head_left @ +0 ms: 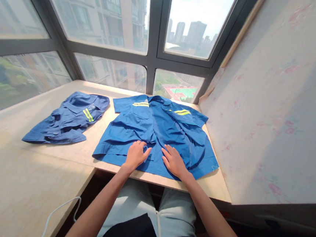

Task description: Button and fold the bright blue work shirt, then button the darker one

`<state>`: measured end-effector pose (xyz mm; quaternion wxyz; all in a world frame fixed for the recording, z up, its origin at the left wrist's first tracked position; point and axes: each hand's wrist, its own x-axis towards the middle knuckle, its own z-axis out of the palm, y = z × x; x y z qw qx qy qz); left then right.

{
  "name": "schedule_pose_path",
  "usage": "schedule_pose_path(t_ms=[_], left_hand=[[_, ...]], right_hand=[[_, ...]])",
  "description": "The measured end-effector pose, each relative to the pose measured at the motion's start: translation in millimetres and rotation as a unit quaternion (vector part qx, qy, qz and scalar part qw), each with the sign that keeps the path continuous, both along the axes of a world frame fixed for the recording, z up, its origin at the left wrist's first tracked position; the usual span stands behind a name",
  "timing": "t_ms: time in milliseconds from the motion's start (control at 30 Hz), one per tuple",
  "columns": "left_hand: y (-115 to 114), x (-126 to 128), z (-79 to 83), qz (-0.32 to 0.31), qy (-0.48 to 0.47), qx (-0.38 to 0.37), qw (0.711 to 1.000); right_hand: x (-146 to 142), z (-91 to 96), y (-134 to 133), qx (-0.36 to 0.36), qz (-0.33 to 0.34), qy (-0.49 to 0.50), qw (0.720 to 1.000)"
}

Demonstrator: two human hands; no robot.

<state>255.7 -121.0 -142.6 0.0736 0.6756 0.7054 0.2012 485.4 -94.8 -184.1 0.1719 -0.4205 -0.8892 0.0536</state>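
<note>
A blue short-sleeved work shirt lies spread on the wooden ledge, its front parted and its collar toward the window. Yellow reflective stripes cross both sides of its chest, and the cloth is creased. My left hand rests on the lower part of the left front panel, close to the front edge, thumb apart from the fingers. On one of its fingers is a ring. Lying on the shirt's lower right part, my right hand has its fingers stretched out. Neither hand grips the cloth as far as I can see.
A second, darker blue shirt with yellow stripes lies partly bunched on the ledge at left. Windows with dark frames stand behind, a flowered wall at right. A white cable hangs over the ledge's lower left edge.
</note>
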Motion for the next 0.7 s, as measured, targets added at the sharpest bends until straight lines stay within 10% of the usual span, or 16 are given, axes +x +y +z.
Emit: schedule_pose_path(t_ms=[300, 467, 700], left_hand=[[28.2, 23.5, 5.7, 0.160, -0.077, -0.010, 0.984], [41.8, 8.1, 22.0, 0.143, -0.029, -0.099, 0.984], [38.0, -26.0, 68.1, 0.228, -0.048, 0.038, 0.972]], right_hand=[[0.6, -2.8, 0.4, 0.003, -0.003, 0.013, 1.000], [0.7, -2.3, 0.4, 0.008, -0.004, 0.009, 1.000], [0.9, -4.8, 0.6, 0.011, -0.005, 0.013, 1.000]])
